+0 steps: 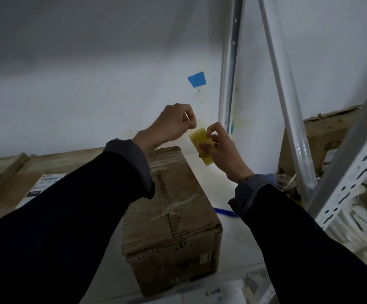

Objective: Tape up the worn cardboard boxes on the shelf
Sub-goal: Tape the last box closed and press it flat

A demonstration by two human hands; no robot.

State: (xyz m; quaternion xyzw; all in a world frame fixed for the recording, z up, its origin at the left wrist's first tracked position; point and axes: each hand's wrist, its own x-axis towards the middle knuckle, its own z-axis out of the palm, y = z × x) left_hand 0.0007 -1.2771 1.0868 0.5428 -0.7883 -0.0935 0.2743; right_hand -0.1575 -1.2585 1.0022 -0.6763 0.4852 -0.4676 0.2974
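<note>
A worn brown cardboard box (173,218) with creased edges and old clear tape stands lengthwise on the white shelf (233,242). Above its far end my right hand (222,152) grips a yellowish roll of tape (201,142), held edge-on. My left hand (173,123) is raised just left of the roll, fingertips pinched together at the roll's top edge, apparently on the tape's loose end, though the clear strip itself is too faint to make out. Both arms wear dark sleeves.
Flat cardboard boxes with white labels (46,183) lie to the left. A blue pen (225,212) rests on the shelf right of the box. White shelf uprights (287,106) rise at right, with another torn box (322,141) behind them. Blue tape (197,79) marks the wall.
</note>
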